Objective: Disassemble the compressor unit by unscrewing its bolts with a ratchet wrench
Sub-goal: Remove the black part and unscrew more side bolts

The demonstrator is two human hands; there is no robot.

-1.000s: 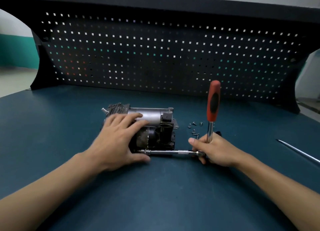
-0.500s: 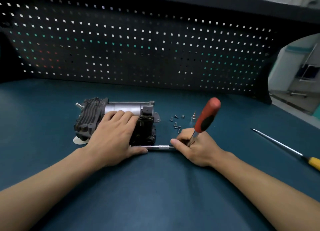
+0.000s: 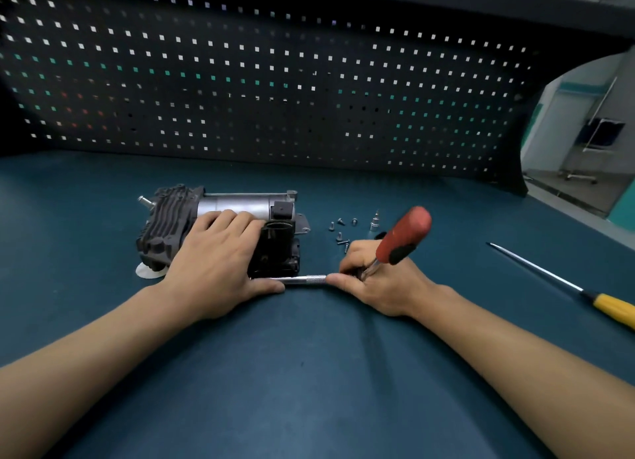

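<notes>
The compressor unit (image 3: 171,224), black finned housing with a silver cylinder, lies on the blue bench. My left hand (image 3: 220,262) rests flat on top of it with straight fingers, thumb beside the tool shaft. My right hand (image 3: 378,279) grips the head of the ratchet wrench (image 3: 403,235). Its red and black handle tilts up to the right. A silver extension bar (image 3: 305,279) runs from that hand leftward to the compressor's lower front edge. The bolt itself is hidden.
Several loose screws (image 3: 342,233) and a small silver socket bit (image 3: 374,222) lie right of the compressor. A long screwdriver with a yellow handle (image 3: 611,307) lies at the right. A white disc (image 3: 147,272) peeks from under the compressor. A black pegboard (image 3: 275,90) stands behind.
The wrench handle has swung from upright down toward the right. My right hand has slid closer to the compressor along the bar. The camera view has shifted to the right.
</notes>
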